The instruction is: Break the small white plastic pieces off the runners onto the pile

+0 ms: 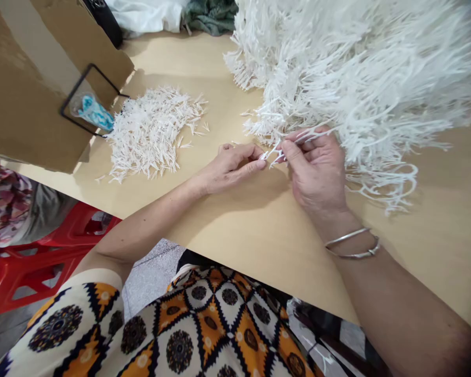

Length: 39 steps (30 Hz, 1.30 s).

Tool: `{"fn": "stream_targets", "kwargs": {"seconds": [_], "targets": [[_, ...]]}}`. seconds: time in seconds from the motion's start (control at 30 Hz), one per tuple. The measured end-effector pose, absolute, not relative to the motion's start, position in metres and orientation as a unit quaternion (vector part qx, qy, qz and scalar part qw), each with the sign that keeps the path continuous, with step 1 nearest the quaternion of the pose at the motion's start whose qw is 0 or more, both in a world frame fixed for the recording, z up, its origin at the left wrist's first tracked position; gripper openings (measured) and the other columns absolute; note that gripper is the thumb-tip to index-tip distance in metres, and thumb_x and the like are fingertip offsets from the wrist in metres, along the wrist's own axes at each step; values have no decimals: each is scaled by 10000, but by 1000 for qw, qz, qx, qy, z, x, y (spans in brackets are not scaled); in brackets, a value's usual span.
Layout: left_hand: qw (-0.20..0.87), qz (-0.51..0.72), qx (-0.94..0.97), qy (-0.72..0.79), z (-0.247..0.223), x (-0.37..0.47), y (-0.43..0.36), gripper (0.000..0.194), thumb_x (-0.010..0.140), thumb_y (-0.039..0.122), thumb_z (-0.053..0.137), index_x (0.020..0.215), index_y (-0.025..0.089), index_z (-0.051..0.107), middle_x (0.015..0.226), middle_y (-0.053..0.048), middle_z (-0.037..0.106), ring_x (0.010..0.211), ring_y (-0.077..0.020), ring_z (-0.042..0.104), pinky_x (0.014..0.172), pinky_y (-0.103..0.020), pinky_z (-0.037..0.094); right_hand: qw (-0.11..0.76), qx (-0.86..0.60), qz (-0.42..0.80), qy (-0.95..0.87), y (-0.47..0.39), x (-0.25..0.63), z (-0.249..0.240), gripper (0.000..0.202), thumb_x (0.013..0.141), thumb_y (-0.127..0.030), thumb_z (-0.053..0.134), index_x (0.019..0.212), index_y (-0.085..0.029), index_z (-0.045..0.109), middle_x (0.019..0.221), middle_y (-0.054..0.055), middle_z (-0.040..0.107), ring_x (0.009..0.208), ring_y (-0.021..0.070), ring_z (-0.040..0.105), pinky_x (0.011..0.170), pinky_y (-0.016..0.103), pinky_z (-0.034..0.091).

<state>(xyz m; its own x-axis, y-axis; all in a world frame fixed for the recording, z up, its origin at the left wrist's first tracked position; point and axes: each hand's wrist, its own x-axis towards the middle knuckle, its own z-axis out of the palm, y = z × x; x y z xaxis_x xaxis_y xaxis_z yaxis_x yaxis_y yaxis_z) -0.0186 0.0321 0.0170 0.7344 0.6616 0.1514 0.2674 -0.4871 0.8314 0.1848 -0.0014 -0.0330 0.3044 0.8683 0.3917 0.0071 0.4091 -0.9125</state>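
Between my hands is a thin white branched plastic sprig point(277, 151), its forked tips spread out over the table. My right hand point(316, 159) pinches its stem between thumb and fingers, just in front of a large heap of white branched strands point(349, 68). From the left, my left hand point(235, 165) closes thumb and forefinger on a small tip of the sprig. Farther left lies a lower pile of short white forked pieces point(153, 131), apart from both hands.
A cardboard box point(35, 78) stands at the left of the table point(227, 225). Beside it is a black wire frame point(94, 99) with a blue-and-white packet point(92, 111). Cloths point(212, 15) lie at the back. Red stools point(35, 272) and another person's clothing point(11, 204) are at lower left.
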Motion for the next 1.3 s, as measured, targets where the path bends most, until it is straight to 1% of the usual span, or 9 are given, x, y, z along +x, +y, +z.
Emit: {"fn": "stream_targets", "kwargs": {"seconds": [0.2, 0.47, 0.63, 0.83, 0.9, 0.97, 1.07, 1.17, 1.3], "targets": [[416, 306, 819, 249, 9, -15, 33, 408, 1047, 570, 608, 892, 193, 620, 838, -16, 657, 764, -119, 568, 735, -264, 449, 681, -427, 304, -512, 1, 187, -37, 252, 867, -414, 862, 938, -281, 660, 936, -14, 695, 718, 131, 653, 627, 309, 590], [344, 281, 880, 169, 16, -12, 27, 358, 1099, 446, 549, 840, 200, 579, 834, -14, 653, 808, -141, 603, 835, -316, 445, 527, -556, 137, -628, -6, 187, -35, 23, 962, -290, 642, 939, -288, 645, 846, 35, 697, 730, 227, 633, 761, 456, 562], [379, 248, 883, 122, 24, -6, 11, 257, 1098, 417, 568, 953, 219, 645, 942, -4, 745, 900, -135, 700, 938, -349, 457, 517, -562, 103, -638, 8, 203, -48, 68, 1003, -335, 589, 967, -282, 613, 822, 33, 652, 711, 223, 610, 714, 445, 559], [241, 463, 782, 341, 14, -27, 46, 477, 1065, 615, 555, 791, 240, 447, 766, 1, 524, 750, -151, 483, 750, -358, 416, 560, -518, 133, -632, 16, 211, -63, 147, 999, -404, 626, 1076, -282, 598, 908, 30, 659, 766, 216, 647, 698, 425, 570], [142, 554, 704, 421, 8, -44, 67, 499, 1062, 614, 577, 798, 246, 367, 810, -2, 437, 804, -163, 415, 808, -377, 394, 559, -509, 157, -636, 11, 208, -59, 160, 989, -369, 628, 1120, -283, 596, 950, 36, 671, 774, 213, 654, 683, 408, 565], [73, 584, 657, 470, 3, -61, 85, 453, 1029, 583, 668, 888, 256, 388, 962, -28, 448, 998, -184, 410, 956, -408, 380, 543, -514, 172, -642, 3, 204, -50, 174, 977, -316, 620, 1147, -281, 601, 945, 32, 675, 749, 204, 644, 659, 387, 550], [44, 561, 637, 527, -4, -74, 96, 359, 1031, 562, 672, 1025, 273, 459, 1125, -56, 492, 1238, -225, 382, 1074, -468, 365, 496, -522, 170, -672, -10, 196, -32, 230, 959, -208, 575, 1176, -270, 621, 950, 38, 699, 790, 215, 658, 714, 394, 558], [21, 519, 667, 533, -5, -68, 90, 306, 1029, 559, 653, 1061, 278, 534, 1213, -80, 550, 1263, -256, 463, 1073, -471, 427, 417, -492, 133, -752, -24, 186, -13, 290, 926, -114, 543, 1159, -242, 658, 1070, 78, 733, 976, 263, 677, 891, 449, 560], [78, 448, 748, 484, 2, -52, 73, 212, 1033, 484, 627, 1086, 279, 616, 1200, -76, 642, 1161, -251, 608, 1078, -453, 488, 269, -442, 55, -854, -40, 171, 4, 246, 1029, -260, 580, 1224, -188, 710, 1179, 126, 731, 1071, 320, 615, 994, 517, 505]]}}
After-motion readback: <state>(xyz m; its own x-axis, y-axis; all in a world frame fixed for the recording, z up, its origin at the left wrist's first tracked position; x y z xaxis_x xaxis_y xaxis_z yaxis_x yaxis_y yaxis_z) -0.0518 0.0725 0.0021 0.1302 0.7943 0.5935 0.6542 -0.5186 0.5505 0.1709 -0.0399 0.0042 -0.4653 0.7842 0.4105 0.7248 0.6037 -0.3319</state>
